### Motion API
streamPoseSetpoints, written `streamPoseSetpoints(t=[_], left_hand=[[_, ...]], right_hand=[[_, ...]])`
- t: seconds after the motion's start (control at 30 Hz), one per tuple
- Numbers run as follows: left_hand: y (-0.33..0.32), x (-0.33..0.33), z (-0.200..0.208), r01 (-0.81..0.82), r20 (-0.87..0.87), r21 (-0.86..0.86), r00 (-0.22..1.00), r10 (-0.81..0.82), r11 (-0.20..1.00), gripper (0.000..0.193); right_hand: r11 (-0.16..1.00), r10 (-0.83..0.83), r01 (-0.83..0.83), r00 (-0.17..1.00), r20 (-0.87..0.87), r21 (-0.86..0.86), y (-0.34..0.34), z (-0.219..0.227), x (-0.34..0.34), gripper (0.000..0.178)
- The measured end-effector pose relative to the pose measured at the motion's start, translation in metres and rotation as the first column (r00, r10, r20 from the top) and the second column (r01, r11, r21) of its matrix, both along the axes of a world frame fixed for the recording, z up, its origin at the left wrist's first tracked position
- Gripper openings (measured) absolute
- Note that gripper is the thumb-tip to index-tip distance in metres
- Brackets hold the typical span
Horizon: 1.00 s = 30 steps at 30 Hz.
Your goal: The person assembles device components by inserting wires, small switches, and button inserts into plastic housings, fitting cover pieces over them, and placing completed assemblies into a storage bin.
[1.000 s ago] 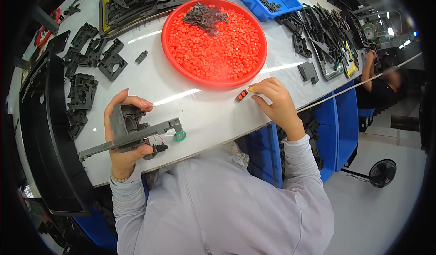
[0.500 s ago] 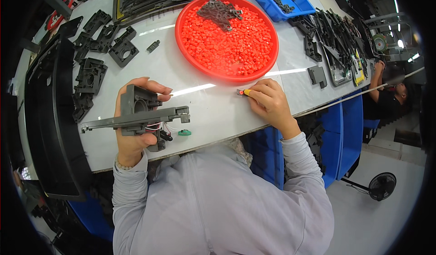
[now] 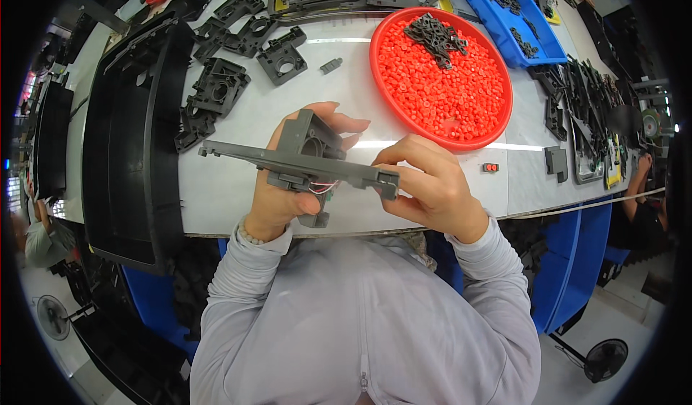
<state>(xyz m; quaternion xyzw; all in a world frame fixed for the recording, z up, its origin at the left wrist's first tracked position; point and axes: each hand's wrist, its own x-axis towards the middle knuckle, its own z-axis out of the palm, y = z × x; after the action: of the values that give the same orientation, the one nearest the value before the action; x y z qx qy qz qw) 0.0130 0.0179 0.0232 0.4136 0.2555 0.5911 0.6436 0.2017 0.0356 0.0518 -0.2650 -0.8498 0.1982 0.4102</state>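
Note:
My left hand (image 3: 274,201) is closed round a dark grey plastic bracket (image 3: 306,165) with a round opening and a long bar across it. Thin pale wires (image 3: 323,186) and a bit of green show beneath the bar. At the bar's right end, my right hand (image 3: 438,188) has its bent fingers closed around the tip; part of the fingertips is hidden. A small dark block with two red inserts (image 3: 491,168) lies on the table, to the right of my right hand.
A red round tray (image 3: 378,91) of small red pieces, with dark parts on top, stands beyond my hands. Grey brackets (image 3: 220,86) and a black housing (image 3: 133,152) are left. A blue bin (image 3: 551,57) stands far right; a flat grey part (image 3: 556,163) lies nearer.
My right hand has left the small block with red inserts on the table and moved left to the bracket's bar. The bar has tilted, its right end now lower. The whole view has shifted.

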Motion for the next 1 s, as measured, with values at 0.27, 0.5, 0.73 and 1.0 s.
streamPoseSetpoints(t=[0.27,0.5,0.73,1.0], left_hand=[[0.003,-0.006,-0.002,0.021,-0.146,0.044,0.989,-0.014,0.999,0.105],[0.004,-0.002,0.001,0.073,-0.124,0.060,0.990,-0.065,0.996,0.101],[0.005,0.002,0.001,0.031,-0.093,0.044,0.995,-0.027,0.999,0.102],[0.000,-0.004,0.003,-0.087,0.048,-0.132,0.994,0.094,0.987,0.104]], right_hand=[[0.996,0.090,-0.089,0.971,0.221,-0.014,0.007,0.014,-0.007,0.020],[0.986,0.166,-0.146,0.925,0.342,-0.082,0.011,0.016,-0.006,0.026],[0.994,0.110,-0.108,0.970,0.215,-0.020,0.010,-0.001,-0.016,0.028],[0.989,0.143,-0.143,0.989,-0.023,-0.025,0.016,-0.015,-0.024,0.028]])
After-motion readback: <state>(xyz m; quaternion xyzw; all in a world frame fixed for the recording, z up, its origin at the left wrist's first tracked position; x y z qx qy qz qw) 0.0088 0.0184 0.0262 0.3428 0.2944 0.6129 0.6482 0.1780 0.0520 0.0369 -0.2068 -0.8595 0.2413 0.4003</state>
